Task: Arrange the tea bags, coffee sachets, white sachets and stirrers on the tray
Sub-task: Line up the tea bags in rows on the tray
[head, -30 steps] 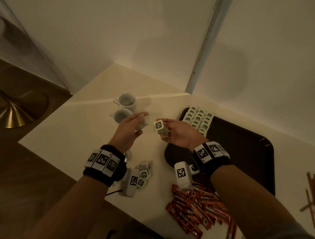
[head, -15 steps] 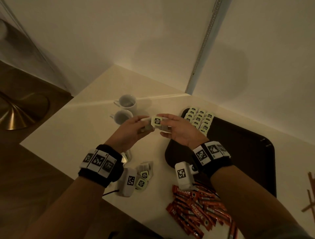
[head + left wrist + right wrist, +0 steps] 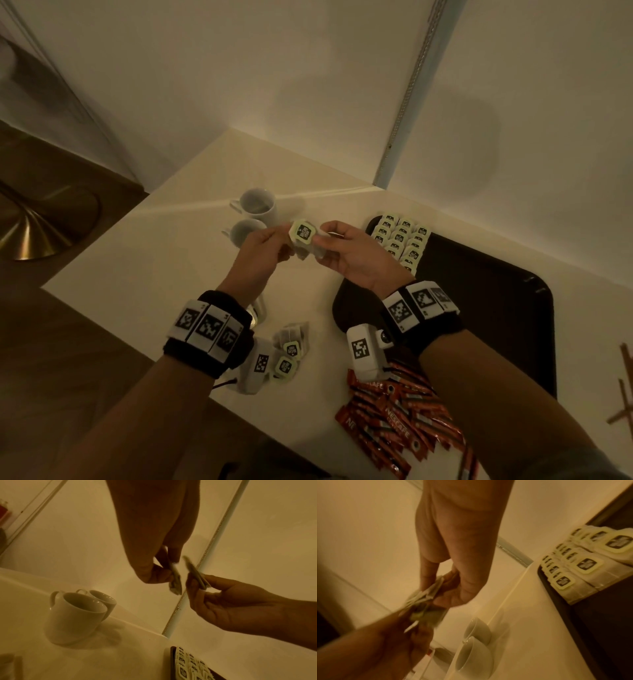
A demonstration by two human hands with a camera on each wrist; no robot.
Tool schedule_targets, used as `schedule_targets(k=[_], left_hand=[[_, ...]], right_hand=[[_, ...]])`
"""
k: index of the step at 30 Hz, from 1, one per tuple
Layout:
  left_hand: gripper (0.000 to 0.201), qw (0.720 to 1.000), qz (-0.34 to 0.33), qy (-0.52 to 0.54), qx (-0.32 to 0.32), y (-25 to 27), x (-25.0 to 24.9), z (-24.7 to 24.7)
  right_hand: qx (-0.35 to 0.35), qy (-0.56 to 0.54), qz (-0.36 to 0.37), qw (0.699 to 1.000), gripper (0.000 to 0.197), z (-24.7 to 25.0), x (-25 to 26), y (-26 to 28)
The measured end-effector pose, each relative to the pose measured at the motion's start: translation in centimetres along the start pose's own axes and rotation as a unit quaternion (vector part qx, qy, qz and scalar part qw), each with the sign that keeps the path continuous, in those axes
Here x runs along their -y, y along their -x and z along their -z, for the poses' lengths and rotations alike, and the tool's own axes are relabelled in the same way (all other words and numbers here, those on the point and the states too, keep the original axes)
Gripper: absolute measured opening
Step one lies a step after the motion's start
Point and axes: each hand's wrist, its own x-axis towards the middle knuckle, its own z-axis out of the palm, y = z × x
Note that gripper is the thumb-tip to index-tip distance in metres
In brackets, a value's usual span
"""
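Observation:
Above the table, beside the cups, my two hands meet. My left hand [image 3: 284,241] pinches one tea bag [image 3: 175,580] between thumb and fingers. My right hand [image 3: 320,240] pinches a small stack of tea bags [image 3: 195,573], with a green tag [image 3: 302,232] on top. The two bundles nearly touch. A dark tray [image 3: 496,308] lies to the right, with rows of tea bags [image 3: 400,240] at its far left corner. Several loose tea bags [image 3: 291,349] lie on the table under my left wrist. Red coffee sachets [image 3: 394,421] are piled near the front edge. Wooden stirrers [image 3: 625,394] show at the right edge.
Two white cups [image 3: 258,207] [image 3: 245,231] stand just behind my left hand. A shiny glass or metal vessel [image 3: 258,308] is partly hidden under my left wrist. The table's front edge runs close below the loose tea bags. Walls close the corner behind.
My hands were apart a second ago, each with a tea bag. They have come together and moved slightly away from me, so the bags now nearly touch.

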Motion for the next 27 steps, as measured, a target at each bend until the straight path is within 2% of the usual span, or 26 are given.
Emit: schedule_targets(k=[3, 6, 8, 9, 10, 11, 13, 14, 15, 16, 18, 21, 24, 27], left_hand=[[0.033, 0.991, 0.026, 0.127, -0.011, 0.7, -0.9, -0.8], [0.021, 0.994, -0.026, 0.107, -0.011, 0.9, -0.8, -1.0], [0.012, 0.993, -0.053, 0.095, -0.053, 0.8, -0.6, -0.4], [0.011, 0.99, -0.057, 0.104, -0.079, 0.7, -0.7, -0.1], [0.009, 0.986, -0.06, 0.123, -0.097, 0.6, -0.7, 0.4], [0.005, 0.981, -0.062, 0.149, -0.106, 0.5, -0.9, 0.7], [0.014, 0.975, -0.06, 0.19, -0.1, 0.5, -1.7, 1.5], [0.018, 0.971, -0.056, 0.217, -0.081, 0.4, -1.9, 1.8], [0.021, 0.967, -0.049, 0.244, -0.057, 0.2, -2.1, 2.1], [0.025, 0.961, -0.035, 0.273, -0.036, 0.2, -2.2, 2.3], [0.032, 0.939, 0.016, 0.342, -0.021, 0.3, -2.1, 2.6], [0.03, 0.913, 0.068, 0.402, -0.021, 0.5, -2.2, 2.6], [0.026, 0.916, 0.083, 0.393, -0.025, 0.8, -2.0, 2.6], [0.026, 0.933, 0.084, 0.349, -0.007, 0.7, -1.5, 3.1]], right_hand=[[-0.007, 0.011, 0.023, 1.0, 0.016, -1.1, -0.3, -0.2], [-0.011, 0.057, 0.045, 0.997, 0.014, -2.0, -0.2, -0.1], [-0.011, 0.148, 0.053, 0.987, 0.019, -1.9, -0.6, -0.2], [-0.004, 0.225, 0.05, 0.973, 0.024, -1.7, -0.9, -0.2], [0.014, 0.324, 0.04, 0.945, 0.027, -1.4, -1.6, -0.3], [0.047, 0.434, 0.026, 0.9, 0.029, -1.0, -2.5, -0.4], [0.12, 0.614, -0.003, 0.78, 0.033, -0.2, -5.3, -0.6], [0.142, 0.663, -0.011, 0.735, 0.036, 0.2, -6.9, -0.6], [0.148, 0.691, -0.019, 0.707, 0.04, 0.5, -8.4, -0.6], [0.144, 0.705, -0.025, 0.694, 0.043, 0.8, -9.7, -0.7], [0.13, 0.715, -0.025, 0.687, 0.044, 1.0, -11.7, -0.7], [0.111, 0.697, -0.016, 0.708, 0.03, 0.8, -12.6, -1.0], [0.113, 0.673, 0.003, 0.731, 0.021, 1.0, -12.3, -1.2], [0.084, 0.622, 0.015, 0.778, 0.026, 1.5, -11.0, -1.3]])
